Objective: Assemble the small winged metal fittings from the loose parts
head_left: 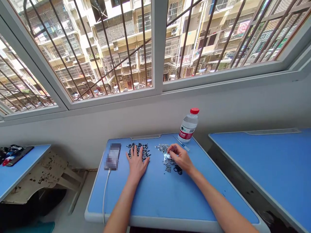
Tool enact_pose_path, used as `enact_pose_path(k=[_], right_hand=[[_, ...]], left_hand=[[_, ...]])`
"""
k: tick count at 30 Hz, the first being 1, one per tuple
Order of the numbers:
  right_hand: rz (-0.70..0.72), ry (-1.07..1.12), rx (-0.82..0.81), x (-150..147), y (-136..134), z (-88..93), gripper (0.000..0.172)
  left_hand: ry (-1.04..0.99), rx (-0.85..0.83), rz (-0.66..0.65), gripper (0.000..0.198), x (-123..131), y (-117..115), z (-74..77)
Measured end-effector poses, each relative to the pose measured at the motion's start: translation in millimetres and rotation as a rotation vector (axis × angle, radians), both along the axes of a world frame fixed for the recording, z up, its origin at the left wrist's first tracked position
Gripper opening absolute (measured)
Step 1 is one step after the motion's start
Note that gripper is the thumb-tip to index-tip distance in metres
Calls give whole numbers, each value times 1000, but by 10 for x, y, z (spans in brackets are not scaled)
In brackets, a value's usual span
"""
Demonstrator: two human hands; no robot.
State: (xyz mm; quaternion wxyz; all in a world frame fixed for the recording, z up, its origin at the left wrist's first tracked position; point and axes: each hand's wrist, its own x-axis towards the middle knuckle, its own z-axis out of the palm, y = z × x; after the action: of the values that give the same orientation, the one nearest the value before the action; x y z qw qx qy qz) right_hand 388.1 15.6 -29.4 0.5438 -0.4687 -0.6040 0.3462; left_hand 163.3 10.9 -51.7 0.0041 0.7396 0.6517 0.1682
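A person is sorting through small hardware at a blue desk (167,200) beneath a barred window (97,48), with a red-capped water bottle (189,126) standing just beyond the right fingers (173,148) and a blurred phone (113,156) lying beside the left fingers (132,151), trailing a white cable (105,197). The left hand (137,165) is resting open, pressing down on a heap of black-and-silver fittings (145,149). The right hand (181,158) is curling over loose silver parts (167,160) — whether it is gripping one cannot be told. Black rubber rings (178,169) are lying just below those fingertips — a careless wrist could be scattering them.
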Motion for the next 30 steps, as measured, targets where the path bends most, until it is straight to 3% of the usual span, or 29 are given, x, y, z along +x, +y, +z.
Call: enact_pose_path(k=[7,11,16,19,25,30], right_hand=[[-150,128,6,178,104,-39,17],[-199,188,4,243,147,-64,20],[-201,210,-7,237,165,-110,18],[-207,211,-8,243,174,-133,16],[-219,222,4,292,195,-172,15],[-219,235,15,300,202,-189,15]], left_hand=[[-248,231,-80,27,-296,-179,202],[-284,219,-87,17,-446,-310,193],[-166,118,-66,35,-478,-383,86],[-125,102,-75,33,-483,-380,50],[-267,77,-119,22,-540,-445,-11],[-407,54,-121,38,-570,-599,-82]])
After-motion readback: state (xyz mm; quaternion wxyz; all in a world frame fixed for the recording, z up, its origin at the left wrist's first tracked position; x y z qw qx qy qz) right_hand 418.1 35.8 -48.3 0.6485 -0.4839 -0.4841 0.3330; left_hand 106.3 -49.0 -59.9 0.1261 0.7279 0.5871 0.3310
